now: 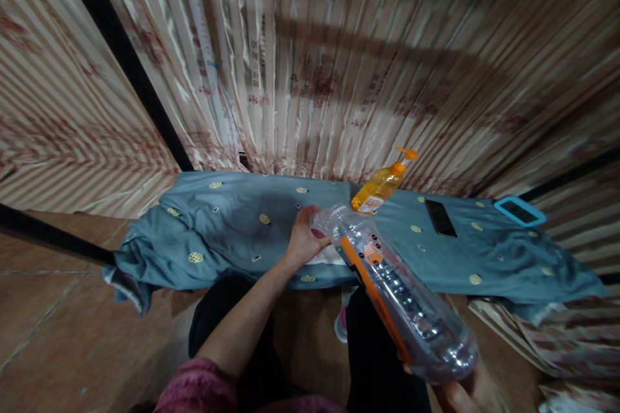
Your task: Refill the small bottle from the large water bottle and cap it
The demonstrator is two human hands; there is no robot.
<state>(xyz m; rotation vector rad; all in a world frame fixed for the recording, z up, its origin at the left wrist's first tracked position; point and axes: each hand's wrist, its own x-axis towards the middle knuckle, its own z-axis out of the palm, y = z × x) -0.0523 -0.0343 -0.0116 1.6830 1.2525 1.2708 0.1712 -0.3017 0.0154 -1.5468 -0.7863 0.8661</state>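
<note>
My right hand [458,393] grips the base of a large clear plastic bottle [402,297] with an orange label, partly hidden behind it. The bottle slants across in front of me, its neck end toward my left hand. My left hand [306,242] is closed around a small clear plastic container [323,222] with a pink patch, right at the big bottle's neck. I cannot tell whether the two touch. A white item [329,255] shows in part beneath them on the cloth. Just beyond stands an orange pump bottle [378,187] of yellow liquid.
A blue-green cloth with yellow pineapple prints [232,232] covers the low bench. Toward its right lie a dark phone [440,218] and a blue-framed device [520,211]. Striped curtains [310,64] hang behind, and black poles [130,64] stand at the sides.
</note>
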